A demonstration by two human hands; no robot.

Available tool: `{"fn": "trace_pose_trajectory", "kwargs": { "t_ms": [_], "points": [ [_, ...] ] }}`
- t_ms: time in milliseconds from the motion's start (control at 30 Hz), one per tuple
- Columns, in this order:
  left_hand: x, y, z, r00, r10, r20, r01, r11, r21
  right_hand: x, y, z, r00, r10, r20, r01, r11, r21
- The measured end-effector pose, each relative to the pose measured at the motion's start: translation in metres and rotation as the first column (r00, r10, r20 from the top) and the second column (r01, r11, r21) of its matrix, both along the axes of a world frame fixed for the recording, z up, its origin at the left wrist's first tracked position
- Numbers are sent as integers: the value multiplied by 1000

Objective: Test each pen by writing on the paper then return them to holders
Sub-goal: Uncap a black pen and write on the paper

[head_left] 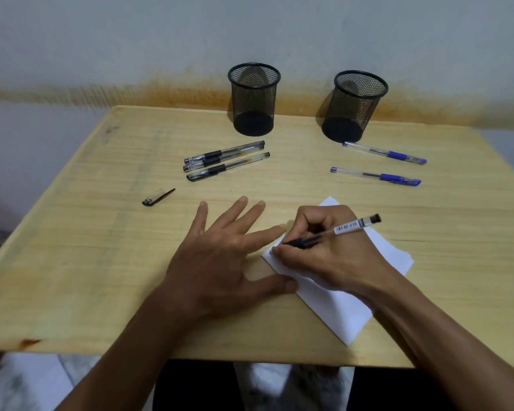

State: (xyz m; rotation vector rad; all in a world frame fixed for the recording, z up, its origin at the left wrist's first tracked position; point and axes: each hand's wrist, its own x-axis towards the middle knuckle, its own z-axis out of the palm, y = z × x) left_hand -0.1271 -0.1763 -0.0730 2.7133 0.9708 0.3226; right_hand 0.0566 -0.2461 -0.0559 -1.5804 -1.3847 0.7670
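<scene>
My right hand (324,250) grips an uncapped black pen (341,230), its tip touching the left corner of the white paper (333,304). My left hand (220,256) lies flat with fingers spread, forefinger and thumb pressing the paper's left edge. The pen's loose cap (158,197) rests to the left on the table. Three capped black pens (226,160) lie together in front of the left mesh holder (253,99). Two capped blue pens (385,153) (376,175) lie in front of the right mesh holder (353,106). Both holders look empty.
The wooden table (101,262) stands against a pale wall with a rust-coloured stain. Its front edge runs just under my forearms, and floor shows below.
</scene>
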Motion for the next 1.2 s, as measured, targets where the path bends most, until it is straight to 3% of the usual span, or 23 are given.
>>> {"fn": "trace_pose_trajectory", "kwargs": {
  "t_ms": [533, 1200],
  "points": [
    [-2, -4, 1, 996, 5, -84, -1, 998, 57, 0, -2, 4, 998, 7, 70, -8, 1000, 8],
    [-1, -4, 1, 997, 8, -83, -4, 999, 53, -2, 0, 3, 999, -39, -7, 39, 999, -9]
  ]
}}
